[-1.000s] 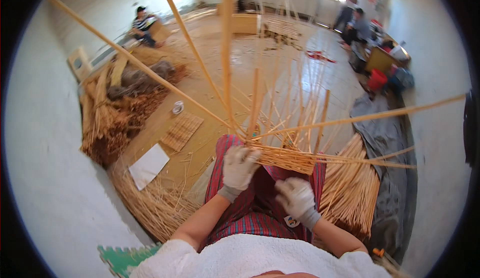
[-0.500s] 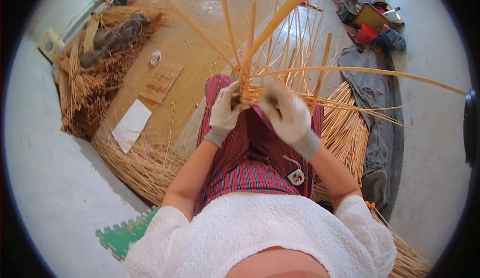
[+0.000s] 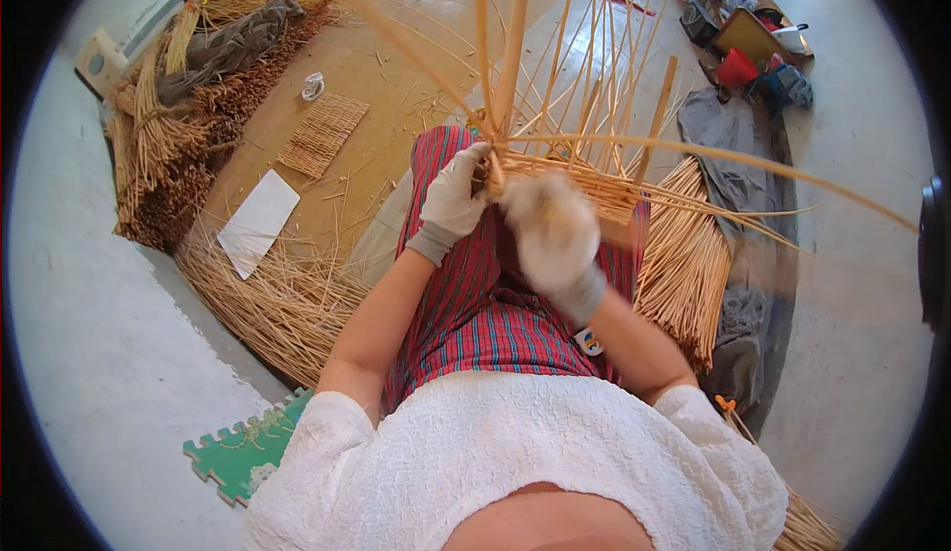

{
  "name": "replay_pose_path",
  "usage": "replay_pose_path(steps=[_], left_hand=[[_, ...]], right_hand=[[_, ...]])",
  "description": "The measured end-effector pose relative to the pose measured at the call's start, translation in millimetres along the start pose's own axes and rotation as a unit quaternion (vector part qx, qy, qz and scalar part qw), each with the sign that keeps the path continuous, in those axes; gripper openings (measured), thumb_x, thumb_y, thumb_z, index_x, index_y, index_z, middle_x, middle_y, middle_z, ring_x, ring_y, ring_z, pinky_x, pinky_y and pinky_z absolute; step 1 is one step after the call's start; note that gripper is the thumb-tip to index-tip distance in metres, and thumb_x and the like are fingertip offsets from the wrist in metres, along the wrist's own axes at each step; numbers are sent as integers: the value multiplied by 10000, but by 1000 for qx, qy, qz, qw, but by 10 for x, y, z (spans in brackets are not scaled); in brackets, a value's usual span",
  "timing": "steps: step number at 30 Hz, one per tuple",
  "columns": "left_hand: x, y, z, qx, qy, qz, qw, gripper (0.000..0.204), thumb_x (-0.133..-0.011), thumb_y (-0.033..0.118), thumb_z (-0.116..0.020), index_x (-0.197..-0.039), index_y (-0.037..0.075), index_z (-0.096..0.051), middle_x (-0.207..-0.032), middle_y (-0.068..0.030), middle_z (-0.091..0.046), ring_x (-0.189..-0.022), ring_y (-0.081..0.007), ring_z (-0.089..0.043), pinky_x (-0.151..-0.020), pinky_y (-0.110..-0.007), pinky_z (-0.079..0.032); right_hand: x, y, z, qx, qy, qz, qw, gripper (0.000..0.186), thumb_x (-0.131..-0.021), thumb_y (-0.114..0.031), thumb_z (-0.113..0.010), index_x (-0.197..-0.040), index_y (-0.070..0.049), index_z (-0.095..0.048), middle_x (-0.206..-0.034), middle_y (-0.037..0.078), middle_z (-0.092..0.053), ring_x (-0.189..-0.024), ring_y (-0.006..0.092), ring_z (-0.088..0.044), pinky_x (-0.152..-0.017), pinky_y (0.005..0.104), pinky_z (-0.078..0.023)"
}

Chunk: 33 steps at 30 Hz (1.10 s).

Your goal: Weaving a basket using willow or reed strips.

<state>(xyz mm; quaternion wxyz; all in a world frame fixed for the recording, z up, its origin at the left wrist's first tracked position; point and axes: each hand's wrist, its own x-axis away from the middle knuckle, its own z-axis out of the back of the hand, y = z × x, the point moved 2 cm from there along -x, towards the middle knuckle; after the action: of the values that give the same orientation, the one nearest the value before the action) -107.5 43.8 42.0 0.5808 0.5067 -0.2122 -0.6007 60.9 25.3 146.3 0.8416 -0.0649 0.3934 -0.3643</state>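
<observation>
Over the far end of the striped lap cloth [image 3: 500, 343], a part-woven wicker piece [image 3: 606, 192] is stretching toward the cloth's right edge, its pale stakes [image 3: 513, 55] rising beyond. At the cloth's far left, the gloved left hand [image 3: 454, 197] is pinching the wicker piece's left end in its grip. Above the cloth's right half, the gloved right hand [image 3: 555, 232] is showing as a blur just beside the wicker piece; whether its grip is spread or pressed together, I cannot tell. One long strand [image 3: 728, 154] is reaching well out to the cloth's right. Right of the cloth, a bundle of sticks [image 3: 684, 274] is lying near a grey sheet [image 3: 718, 135]. Left of it, thin stalks [image 3: 267, 303] are spreading, with a white sheet [image 3: 259, 226] and a small woven mat [image 3: 325, 135] lying farther off.
</observation>
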Motion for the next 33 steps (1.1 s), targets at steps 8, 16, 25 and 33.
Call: replay_pose_path(steps=[8,16,25,33], left_hand=[[-256,-182,428,347,-135,130,919,672,-758,51,-819,-1356,73,-513,-1238,-102,-569,-1140,-272,-582,-950,-426,-522],[-456,-166,431,119,-335,-31,934,543,-743,284,-880,-1208,109,-662,-1398,-68,-406,-1297,-225,-404,-1096,-381,-400],[-273,-123,97,297,-143,70,941,323,-844,99,-795,-1096,100,-594,-1337,-108,-488,-1247,-191,-489,-1035,-359,-459],[-149,-273,-152,348,10,87,934,291,-848,13,-747,-1073,75,-574,-1207,-75,-562,-1055,-137,-556,-922,-289,-501]], right_hand=[[253,-139,183,-242,-79,60,965,79,-916,-120,-679,-930,-52,-642,-920,140,-662,-927,319,-699,-790,392,-582],[391,281,196,-424,-80,3,902,66,-919,-67,-634,-902,-3,-629,-917,111,-660,-963,300,-677,-828,374,-560],[404,1558,-240,-577,76,-390,713,128,-951,-97,-681,-1065,-42,-667,-979,73,-709,-837,166,-699,-730,303,-616],[-718,1179,-183,-347,-91,-202,911,241,-944,-32,-632,-1184,-49,-610,-1022,104,-704,-942,180,-692,-857,309,-579]])
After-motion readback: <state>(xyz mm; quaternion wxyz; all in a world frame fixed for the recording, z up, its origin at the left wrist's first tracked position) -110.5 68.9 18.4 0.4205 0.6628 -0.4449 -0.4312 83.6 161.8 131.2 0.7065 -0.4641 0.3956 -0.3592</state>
